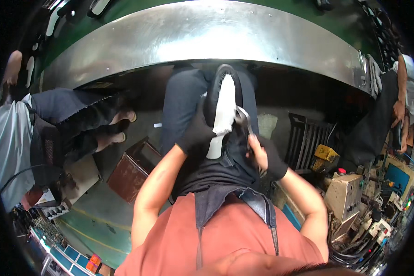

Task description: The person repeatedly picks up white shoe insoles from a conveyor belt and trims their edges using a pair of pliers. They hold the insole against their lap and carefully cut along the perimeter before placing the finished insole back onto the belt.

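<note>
A long, shiny steel bench [142, 46] runs across the far side of both hands, beyond the knees. Well to the left of the grip is one co-worker [14, 147] in a light top, and well to its right another person [368, 129], in dark trousers. Right of the grip and nearer the wearer's body stands a worn machine [342, 198] with a beige housing. A dark slatted frame [303, 138] lies between the grip and the right-hand person, a yellow box-shaped part [325, 152] at its near right corner. Left of the grip, past the forearm, a brown open-sided box [131, 170] rests on the floor; a pale sheet [267, 124] lies just right of the wearer's leg. The black shoe [225, 103] is right between the hands, on the lap, toe pointing away toward the bench and its white underside turned up. The left hand [195, 131], dark-gloved, is closed against the shoe's left side toward the heel; some fingers are lost against the black. The right hand [262, 154], also gloved but with bare fingers showing, is wrapped round a hand tool [243, 117], whose curved metal head is close by the shoe's right edge; blur hides whether they touch. Left of the grip, on the floor, is a small white piece [158, 125], and a red button [342, 171] tops the machine housing.
</note>
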A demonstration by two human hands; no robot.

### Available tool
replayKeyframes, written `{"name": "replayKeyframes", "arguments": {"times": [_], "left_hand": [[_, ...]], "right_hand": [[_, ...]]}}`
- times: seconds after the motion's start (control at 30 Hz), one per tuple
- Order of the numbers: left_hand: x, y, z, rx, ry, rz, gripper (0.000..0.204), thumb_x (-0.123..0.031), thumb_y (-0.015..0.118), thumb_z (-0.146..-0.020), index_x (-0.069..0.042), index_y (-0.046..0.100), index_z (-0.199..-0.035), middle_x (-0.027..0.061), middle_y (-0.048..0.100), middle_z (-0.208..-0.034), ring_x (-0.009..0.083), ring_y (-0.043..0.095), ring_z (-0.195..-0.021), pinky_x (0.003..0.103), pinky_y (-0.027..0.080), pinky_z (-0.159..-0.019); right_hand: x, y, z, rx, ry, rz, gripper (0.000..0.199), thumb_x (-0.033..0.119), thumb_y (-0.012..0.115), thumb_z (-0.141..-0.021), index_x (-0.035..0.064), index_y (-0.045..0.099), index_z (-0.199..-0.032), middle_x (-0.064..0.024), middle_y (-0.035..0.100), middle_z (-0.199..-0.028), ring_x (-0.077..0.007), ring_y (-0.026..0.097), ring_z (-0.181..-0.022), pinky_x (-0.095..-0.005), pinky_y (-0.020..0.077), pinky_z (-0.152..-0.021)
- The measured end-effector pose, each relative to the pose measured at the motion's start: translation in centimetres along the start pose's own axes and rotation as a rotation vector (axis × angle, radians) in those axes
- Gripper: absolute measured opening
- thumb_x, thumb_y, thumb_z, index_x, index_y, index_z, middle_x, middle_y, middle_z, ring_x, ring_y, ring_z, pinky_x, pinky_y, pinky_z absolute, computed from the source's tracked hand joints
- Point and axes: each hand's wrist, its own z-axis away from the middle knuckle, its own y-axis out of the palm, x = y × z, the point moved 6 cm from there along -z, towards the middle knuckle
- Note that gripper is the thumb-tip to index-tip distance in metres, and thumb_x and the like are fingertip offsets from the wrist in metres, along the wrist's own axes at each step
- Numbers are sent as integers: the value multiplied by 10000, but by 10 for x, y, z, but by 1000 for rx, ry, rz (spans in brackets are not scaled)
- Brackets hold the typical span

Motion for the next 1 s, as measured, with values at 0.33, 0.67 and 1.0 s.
{"name": "replayKeyframes", "arguments": {"times": [0.33, 0.67, 1.0], "left_hand": [[-66, 18, -113, 10, -169, 542, 684, -306, 711, -840, 0, 402, -1368, 126, 569, -1211, 200, 569, -1073, 335, 470, -911], [-122, 42, -95, 291, 719, -618, 253, -129, 716, -811, -38, 665, -1042, 137, 678, -1034, 257, 669, -909, 341, 531, -814], [-82, -99, -35, -220, 258, -365, 178, -97, 718, -827, -2, 692, -975, 118, 704, -938, 173, 667, -862, 294, 524, -791]], "right_hand": [[-45, 20, 3, -239, -47, -187, 568, 482, 331, -1010, 18, 583, -801, -83, 631, -617, -180, 623, -586, -308, 492, -608], [-29, 13, -5, -186, -85, -223, 525, 435, 364, -1014, 13, 584, -793, -84, 642, -616, -156, 623, -567, -302, 481, -568], [-65, 22, -19, -145, -48, -288, 494, 465, 394, -992, 70, 559, -745, -78, 614, -582, -160, 601, -519, -290, 475, -522]]}}
